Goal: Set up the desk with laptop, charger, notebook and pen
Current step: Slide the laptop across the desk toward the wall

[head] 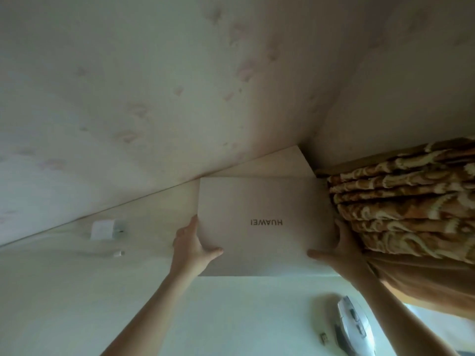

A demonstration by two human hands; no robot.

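Note:
A closed silver laptop with upside-down lettering on its lid lies on the white desk near the far right corner. My left hand grips its left edge, thumb on the lid. My right hand grips its right edge the same way. A white charger block sits on the desk to the left by the wall, with a white cable plug just in front of it. No notebook or pen is in view.
A brown patterned curtain hangs close against the laptop's right side. A grey computer mouse and a small dark object lie at the desk's near right. A pale wall runs behind the desk.

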